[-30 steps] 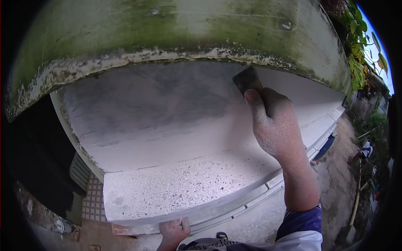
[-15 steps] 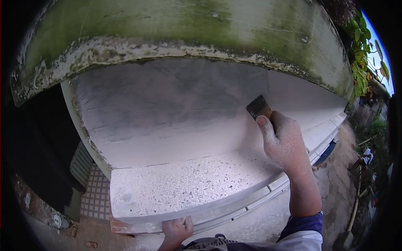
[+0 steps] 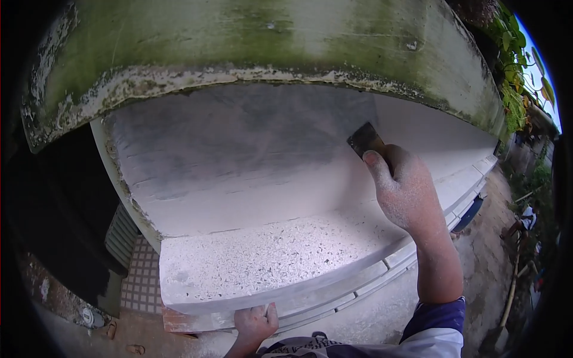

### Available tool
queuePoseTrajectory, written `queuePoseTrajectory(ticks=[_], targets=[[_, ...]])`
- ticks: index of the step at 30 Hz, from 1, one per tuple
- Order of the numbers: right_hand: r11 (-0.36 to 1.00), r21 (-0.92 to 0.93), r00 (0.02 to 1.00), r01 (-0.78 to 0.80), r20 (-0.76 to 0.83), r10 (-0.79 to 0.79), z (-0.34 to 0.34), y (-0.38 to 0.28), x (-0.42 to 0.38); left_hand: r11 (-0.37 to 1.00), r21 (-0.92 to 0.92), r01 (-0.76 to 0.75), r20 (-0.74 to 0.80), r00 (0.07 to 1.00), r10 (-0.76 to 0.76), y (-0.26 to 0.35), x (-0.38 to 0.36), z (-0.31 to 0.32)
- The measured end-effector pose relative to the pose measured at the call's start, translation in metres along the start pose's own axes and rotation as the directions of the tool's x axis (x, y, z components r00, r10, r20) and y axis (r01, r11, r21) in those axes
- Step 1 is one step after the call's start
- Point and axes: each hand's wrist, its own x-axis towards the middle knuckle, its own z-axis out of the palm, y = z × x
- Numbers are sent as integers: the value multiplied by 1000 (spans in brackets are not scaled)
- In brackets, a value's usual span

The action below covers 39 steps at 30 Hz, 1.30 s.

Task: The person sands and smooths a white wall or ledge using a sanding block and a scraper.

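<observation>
Because the dust-whitened right hand [image 3: 404, 194] is raised with its forefinger laid along the back of the small dark flat-bladed scraper [image 3: 365, 140], the blade is pressed flat against the pale, smoothed vertical face of the wall [image 3: 239, 161], where the grey, already worked patch meets the whiter surface to its right. That pointing grip looks chosen to put pressure just behind the blade's edge; the remaining fingers are wrapped tight round the handle, which is hidden inside the fist. The scraper sits high on the wall face, close under the overhanging, moss-green and flaking concrete coping [image 3: 250, 53], and well above the speckled white ledge [image 3: 262, 262] that juts out below.

Down at the bottom of the view, the left hand [image 3: 255, 323] is curled over the front edge of that ledge near its left corner, fingers on top and closed on the edge, apparently bracing the body while the other arm reaches up. White flecks and dust lie scattered over the top of the ledge, thickest beneath the worked area, which fits material falling from the wall. A blue and white sleeve [image 3: 439, 331] covers the right arm. To the far right, beyond the ledge's end, green climbing leaves [image 3: 514, 71] hang over the coping, and a distant person [image 3: 524, 218] is on the dirt ground.
</observation>
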Motion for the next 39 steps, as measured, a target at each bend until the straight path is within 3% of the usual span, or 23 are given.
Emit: queuePoseTrajectory(ticks=[2,5,8,9,12,16,19,22,25,28,31,34,37,39], targets=[[984,137,988,117,-117,-101,-6,-18,16,1000,-1,-5,-10,1000,5,1,1,3],[958,206,973,202,-152,-173,-9,-29,21,1000,-1,-29,-23,999,29,2,6,2],[977,62,971,206,-139,-196,27,4,1,1000,8,28,-33,999,-27,1,-1,5],[997,26,997,69,20,-70,17,-1,-9,999,-1,40,-14,999,-40,2,-1,3],[995,-40,995,90,41,-88,11,-5,-1,999,5,36,14,999,-36,4,3,-4],[974,104,976,201,-111,-190,3,-37,20,999,22,26,12,1000,-27,4,1,1],[973,143,983,180,-62,-173,7,-30,16,1000,16,7,-25,1000,-7,5,6,-1],[986,-150,994,75,88,-62,13,-7,-7,1000,-5,10,-68,998,-10,4,4,-1],[987,-133,994,90,66,-82,9,-14,-1,1000,-2,28,-42,999,-28,4,1,0],[952,118,950,281,-171,-259,11,-42,23,1000,9,19,-9,1000,-19,3,1,1],[962,102,961,255,-139,-240,8,-44,18,999,52,1,-65,998,2,-1,2,5],[994,-40,994,105,19,-105,10,-11,2,998,57,6,-89,996,-1,0,0,4],[988,-125,995,96,-1,-97,9,5,-7,1000,26,6,-101,995,-3,1,4,4],[987,-85,990,139,4,-139,6,-5,-2,1000,18,-1,-68,998,2,2,3,0]])
